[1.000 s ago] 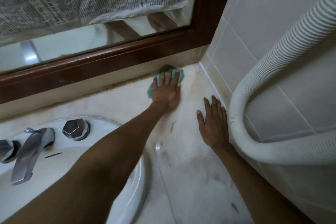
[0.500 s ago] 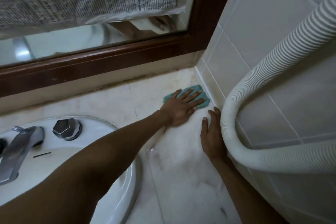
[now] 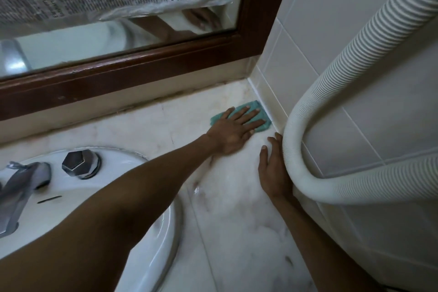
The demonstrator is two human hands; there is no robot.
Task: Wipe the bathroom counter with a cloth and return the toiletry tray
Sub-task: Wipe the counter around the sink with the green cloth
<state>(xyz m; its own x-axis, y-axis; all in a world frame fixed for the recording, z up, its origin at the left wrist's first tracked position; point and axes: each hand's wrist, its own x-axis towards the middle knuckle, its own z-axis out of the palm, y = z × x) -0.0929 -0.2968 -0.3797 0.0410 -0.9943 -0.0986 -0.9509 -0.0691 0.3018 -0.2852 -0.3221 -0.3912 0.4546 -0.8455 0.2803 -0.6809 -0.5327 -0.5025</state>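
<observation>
Two hands are down on the counter [image 3: 237,232]: my left hand [image 3: 233,131] lies flat w/ fingers [image 3: 248,117] spread over the teal cloth [image 3: 259,108], which sits right in the corner by the tiled wall [image 3: 331,42], while the right hand [image 3: 272,168] rests open beside the white hose [image 3: 308,125]. To do this pass well I'd keep the palm flat, press evenly and drag the cloth along the wall joint toward the sink [image 3: 147,232], overlapping strokes. Most of the cloth is under the hand, the right hand's far edge is behind the hose, and the toiletry tray is nowhere in view, so its place is unknown.
</observation>
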